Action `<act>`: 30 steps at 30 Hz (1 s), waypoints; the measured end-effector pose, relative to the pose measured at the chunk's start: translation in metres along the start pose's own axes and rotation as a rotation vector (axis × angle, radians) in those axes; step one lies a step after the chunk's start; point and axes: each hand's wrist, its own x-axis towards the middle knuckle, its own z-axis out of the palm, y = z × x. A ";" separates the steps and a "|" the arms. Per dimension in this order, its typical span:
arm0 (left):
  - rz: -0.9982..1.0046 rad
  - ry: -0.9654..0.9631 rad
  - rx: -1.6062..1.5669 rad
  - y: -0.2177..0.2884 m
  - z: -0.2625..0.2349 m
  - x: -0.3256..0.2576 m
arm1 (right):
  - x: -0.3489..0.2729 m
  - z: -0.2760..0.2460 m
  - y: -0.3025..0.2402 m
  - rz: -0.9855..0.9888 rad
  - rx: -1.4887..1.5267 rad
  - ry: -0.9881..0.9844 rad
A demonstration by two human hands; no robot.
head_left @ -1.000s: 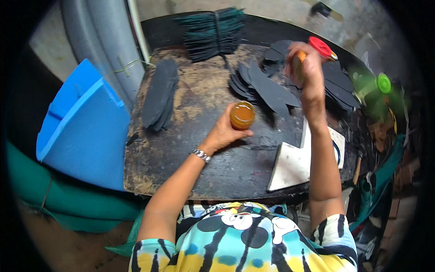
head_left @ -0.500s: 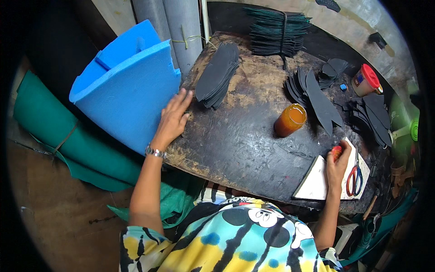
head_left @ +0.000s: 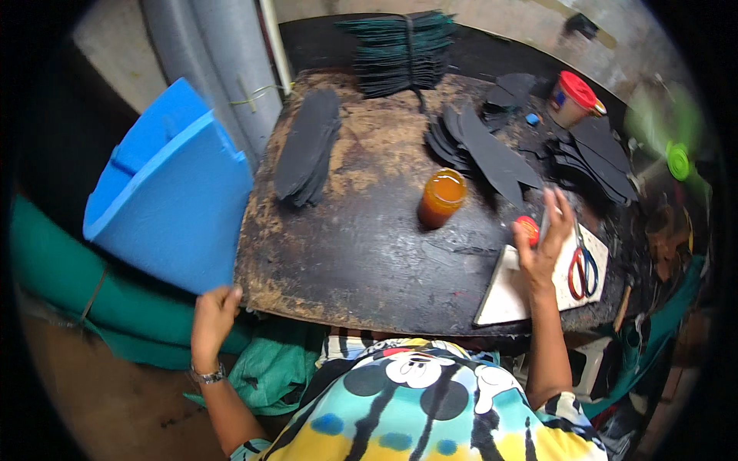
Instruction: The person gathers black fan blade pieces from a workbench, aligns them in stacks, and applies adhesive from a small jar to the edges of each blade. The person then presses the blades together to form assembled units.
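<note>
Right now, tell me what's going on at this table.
A person sits at a worn dark table. Their left hand grips the lower edge of a big blue foam sheet beside it. Their right hand holds a small red-handled tool above a white board with red-and-blue scissors. An open jar of orange glue stands among stacks of black sole-shaped cutouts.

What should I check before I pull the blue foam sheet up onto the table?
1. Left hand on the blue foam: ok, fingers at its lower edge.
2. Firm grip on the foam: cannot tell.
3. Right hand free: not ok, it holds a small red-tipped item.
4. Orange jar capped: not ok, it stands open mid-table.
5. Bare table space: ok, in front of the jar.
6. Scissors out of the way: ok, on the white board at right.
</note>
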 end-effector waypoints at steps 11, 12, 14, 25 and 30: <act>0.259 -0.228 -0.802 0.164 0.028 0.222 | 0.038 0.076 -0.070 0.031 0.533 -0.326; 0.280 -0.212 -0.779 0.165 0.029 0.226 | 0.041 0.082 -0.066 0.012 0.502 -0.262; 0.304 -0.188 -0.725 0.167 0.035 0.224 | 0.047 0.091 -0.059 0.007 0.431 -0.143; 0.399 -0.263 -0.758 0.205 0.084 0.148 | 0.071 0.059 -0.036 -0.101 0.127 -0.204; 0.734 0.151 -0.539 0.205 0.091 0.157 | 0.084 0.057 -0.039 -0.159 -0.006 -0.320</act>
